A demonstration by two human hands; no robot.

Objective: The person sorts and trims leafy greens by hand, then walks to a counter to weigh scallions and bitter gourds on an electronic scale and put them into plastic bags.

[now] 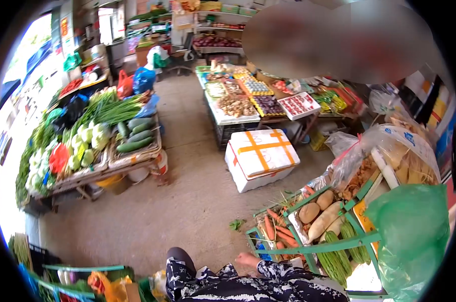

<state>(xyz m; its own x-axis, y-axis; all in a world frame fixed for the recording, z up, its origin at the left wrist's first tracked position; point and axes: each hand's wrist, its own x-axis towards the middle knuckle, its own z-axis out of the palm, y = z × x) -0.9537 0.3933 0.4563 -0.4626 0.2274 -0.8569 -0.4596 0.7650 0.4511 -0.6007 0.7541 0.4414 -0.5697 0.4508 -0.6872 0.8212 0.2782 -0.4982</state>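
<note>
My right hand (pixel 247 259) is low in the middle of the view, at the end of a black-and-white patterned sleeve (pixel 293 276). Its fingers look curled in, and nothing shows in them. Nearest to it, on the right, is a green-framed crate with carrots (pixel 269 227). Beside the carrots lie brown tubers (pixel 309 213), a pale white radish (pixel 325 221) and ridged green gourds (pixel 333 256). A green plastic bag (pixel 409 236) hangs over the crate's right side. My left hand is out of view.
A taped white foam box (pixel 262 156) stands on the floor ahead. Cabbages (pixel 87 138) and large green gourds (pixel 137 136) fill a left stand. Eggs (pixel 256 85) and ginger (pixel 236 106) lie on the middle stall. More crates (pixel 82 268) stand at lower left. Blurring hides the upper right.
</note>
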